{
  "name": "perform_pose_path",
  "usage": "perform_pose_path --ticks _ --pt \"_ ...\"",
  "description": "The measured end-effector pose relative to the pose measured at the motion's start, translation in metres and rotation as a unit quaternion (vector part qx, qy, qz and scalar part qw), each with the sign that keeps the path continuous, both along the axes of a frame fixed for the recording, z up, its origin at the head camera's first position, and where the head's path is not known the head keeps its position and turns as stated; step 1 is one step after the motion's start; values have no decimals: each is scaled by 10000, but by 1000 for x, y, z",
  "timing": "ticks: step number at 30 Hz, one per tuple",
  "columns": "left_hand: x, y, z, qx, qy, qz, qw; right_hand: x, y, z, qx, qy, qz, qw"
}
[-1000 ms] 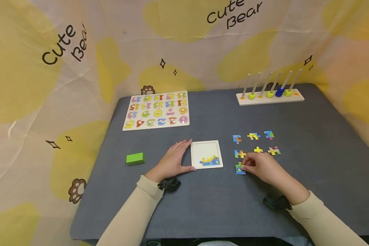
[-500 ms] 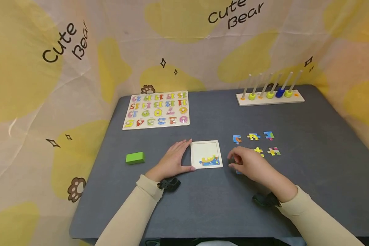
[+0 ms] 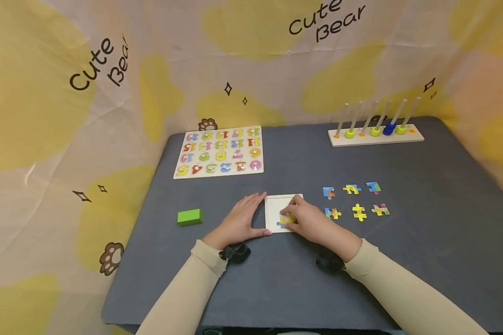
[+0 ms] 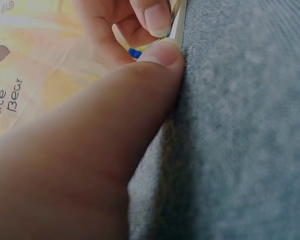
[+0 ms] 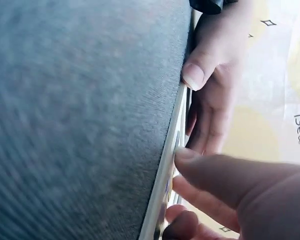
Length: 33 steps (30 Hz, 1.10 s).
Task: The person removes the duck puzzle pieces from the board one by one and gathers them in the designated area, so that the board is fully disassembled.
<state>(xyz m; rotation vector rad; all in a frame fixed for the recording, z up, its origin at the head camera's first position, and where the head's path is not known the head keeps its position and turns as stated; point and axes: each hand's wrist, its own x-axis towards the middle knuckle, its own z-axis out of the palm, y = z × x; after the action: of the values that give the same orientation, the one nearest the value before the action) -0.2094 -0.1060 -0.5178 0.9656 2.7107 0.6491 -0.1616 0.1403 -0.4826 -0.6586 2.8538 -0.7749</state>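
Note:
My left hand [image 3: 240,222] lies at the left side of a small white puzzle tray [image 3: 272,204], fingers extended, index fingertip near the far corner and thumb at the near corner. Over the tray's right part, my right hand [image 3: 315,224] bends thumb and fingers together in a pinch on a jigsaw piece, mostly hidden by the fingers. Blue-and-yellow joined pieces [image 3: 282,225] show beneath that hand, along the tray's near side. In the right wrist view, the right thumb [image 5: 187,156] is right at the tray's edge [image 5: 162,172]. The left thumb [image 4: 162,54] touches the rim in the left wrist view.
Several loose jigsaw pieces, among them a yellow one [image 3: 359,212], lie in two rows right of the tray. A green block [image 3: 189,217] sits left. Behind are a number board [image 3: 218,152] and a peg stand [image 3: 375,136] with rings, before a printed cloth.
From the loose pieces, my right hand has moved left over the tray. The blue-and-green piece it pinched has left its spot on the table. My left hand stays at the tray.

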Motion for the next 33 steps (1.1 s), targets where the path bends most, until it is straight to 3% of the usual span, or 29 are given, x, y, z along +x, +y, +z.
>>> perform_pose_path --ticks 7,17,24,28,33 --pt "0 0 -1 -64 14 28 10000 -3 3 -6 -164 203 140 9996" --pt "0 1 -1 -42 38 -4 10000 -8 6 -8 -910 -649 50 9937" --pt "0 2 -1 31 42 -39 10000 -7 10 -9 -794 -702 81 9943" --pt "1 1 -3 -46 -2 -69 10000 -4 18 6 -930 -598 24 9939" --pt "-1 0 -5 -42 55 -40 10000 3 48 48 -933 -134 -482 9944"
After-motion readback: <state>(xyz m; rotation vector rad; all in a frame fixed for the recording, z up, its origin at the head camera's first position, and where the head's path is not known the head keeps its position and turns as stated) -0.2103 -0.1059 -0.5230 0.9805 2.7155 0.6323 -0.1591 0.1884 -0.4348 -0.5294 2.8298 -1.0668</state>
